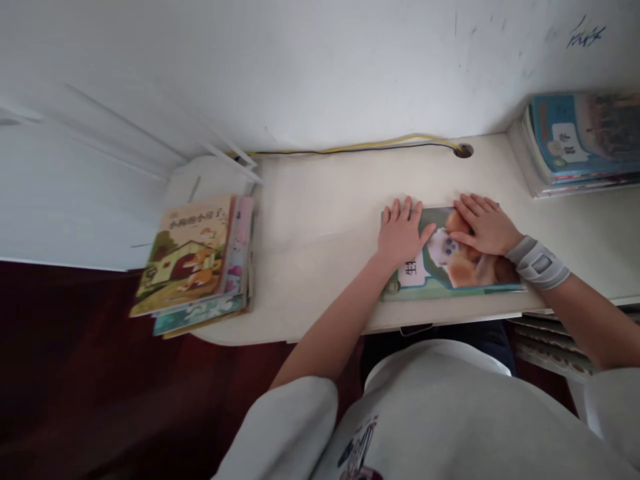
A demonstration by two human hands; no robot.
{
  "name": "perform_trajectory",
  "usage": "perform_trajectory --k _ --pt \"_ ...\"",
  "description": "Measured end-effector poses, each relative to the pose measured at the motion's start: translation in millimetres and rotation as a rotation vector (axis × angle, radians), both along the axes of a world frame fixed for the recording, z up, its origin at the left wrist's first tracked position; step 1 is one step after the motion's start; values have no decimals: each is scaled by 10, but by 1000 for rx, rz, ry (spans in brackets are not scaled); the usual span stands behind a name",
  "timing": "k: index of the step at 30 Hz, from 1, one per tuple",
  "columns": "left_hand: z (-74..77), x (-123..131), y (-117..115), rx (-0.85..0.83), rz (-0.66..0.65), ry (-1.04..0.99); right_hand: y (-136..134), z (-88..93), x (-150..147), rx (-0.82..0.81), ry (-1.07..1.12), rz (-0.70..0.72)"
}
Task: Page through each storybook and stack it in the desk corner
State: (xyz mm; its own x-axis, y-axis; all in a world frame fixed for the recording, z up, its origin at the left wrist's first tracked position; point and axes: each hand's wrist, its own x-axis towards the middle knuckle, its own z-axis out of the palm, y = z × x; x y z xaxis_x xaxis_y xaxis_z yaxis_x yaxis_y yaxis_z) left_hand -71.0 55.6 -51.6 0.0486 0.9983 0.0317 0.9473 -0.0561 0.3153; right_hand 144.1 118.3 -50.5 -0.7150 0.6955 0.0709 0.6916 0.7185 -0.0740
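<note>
A textbook point(440, 280) with a green border and a monkey photo on its cover lies closed near the front edge of the white desktop point(315, 247). My left hand point(401, 233) rests flat on the book's left part, fingers stretched toward the wall. On its upper right part lies my right hand point(485, 223), also flat with fingers apart, a grey band around the wrist. Both palms touch the cover and hide parts of the picture and lettering. Neither hand grips the book.
At the desk's left end sits a loose stack of picture books point(187, 260), overhanging the edge. A pile of blue-covered books point(575, 143) stands at the right. Yellow and black cables point(350, 148) run along the wall into a round hole point(464, 151).
</note>
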Motion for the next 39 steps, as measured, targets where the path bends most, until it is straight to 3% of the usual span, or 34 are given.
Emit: perform_trajectory --k 5,10,15,18,23,26,29,34,37,39 --pt "-87 -240 -61 -12 92 -98 74 -85 249 16 -8 -72" --pt "-113 -330 -112 59 141 -125 112 -140 314 35 -1 -68" --pt "3 -342 -11 134 244 -71 99 -148 291 86 10 -55" --pt "89 -372 128 103 231 -60 86 -154 282 113 8 -61" --pt "210 -468 353 -39 269 -282 75 -168 272 130 7 -74" --pt "285 -566 348 -69 309 -372 83 -191 274 124 9 -87" --pt "338 -680 166 -147 330 -492 99 -228 280 123 7 -95" --pt "305 -801 -393 -372 289 -815 106 -264 272 125 11 -101" --pt "266 -766 -725 -513 238 -1027 93 -262 266 119 19 -109" --pt "272 -676 -896 -477 227 -1073 91 -265 265 108 26 -114"
